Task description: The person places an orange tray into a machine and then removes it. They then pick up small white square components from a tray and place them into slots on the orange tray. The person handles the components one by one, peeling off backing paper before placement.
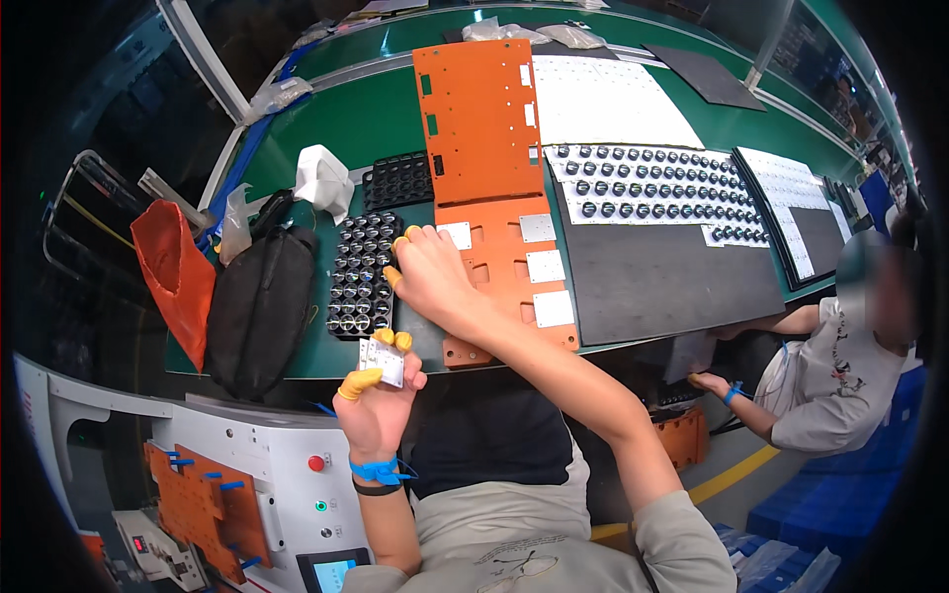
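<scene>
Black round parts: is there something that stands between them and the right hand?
Nothing visible does. The right hand has its yellow-tipped fingers at the right edge of the round parts. The left hand, holding a white piece, is near their lower end, outside that gap.

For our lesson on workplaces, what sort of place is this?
Probably a factory assembly workshop, judging by rows of round black parts, a flat, perforated orange board and a white machine cabinet with a round red button.
</scene>
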Demonstrator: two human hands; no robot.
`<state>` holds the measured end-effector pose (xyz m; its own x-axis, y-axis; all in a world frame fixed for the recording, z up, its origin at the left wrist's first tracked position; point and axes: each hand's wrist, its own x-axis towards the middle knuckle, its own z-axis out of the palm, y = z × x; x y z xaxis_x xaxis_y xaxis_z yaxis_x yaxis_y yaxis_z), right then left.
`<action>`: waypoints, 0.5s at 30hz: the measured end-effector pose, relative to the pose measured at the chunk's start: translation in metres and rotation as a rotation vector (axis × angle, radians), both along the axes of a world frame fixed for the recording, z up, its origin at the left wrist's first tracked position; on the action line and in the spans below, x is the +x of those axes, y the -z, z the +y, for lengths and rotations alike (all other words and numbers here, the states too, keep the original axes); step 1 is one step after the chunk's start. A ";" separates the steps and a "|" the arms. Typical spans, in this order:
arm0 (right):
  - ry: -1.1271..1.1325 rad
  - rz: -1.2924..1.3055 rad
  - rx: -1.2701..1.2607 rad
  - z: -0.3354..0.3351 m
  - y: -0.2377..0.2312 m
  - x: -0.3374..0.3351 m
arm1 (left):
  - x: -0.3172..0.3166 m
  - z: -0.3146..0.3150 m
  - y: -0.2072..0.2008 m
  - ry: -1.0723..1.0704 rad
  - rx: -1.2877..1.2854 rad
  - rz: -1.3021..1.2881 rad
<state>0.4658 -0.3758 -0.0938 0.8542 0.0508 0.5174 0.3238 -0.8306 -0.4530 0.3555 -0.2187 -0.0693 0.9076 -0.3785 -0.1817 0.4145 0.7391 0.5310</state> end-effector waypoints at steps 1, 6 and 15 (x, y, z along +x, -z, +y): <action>0.049 0.029 -0.079 0.003 0.001 0.007 | 0.000 -0.001 0.000 0.012 0.010 0.001; 0.143 0.117 -0.211 0.020 0.001 0.023 | -0.006 0.005 0.000 0.098 0.072 -0.030; 0.163 0.090 -0.089 0.010 -0.017 0.016 | -0.007 0.003 0.012 0.188 -0.026 -0.137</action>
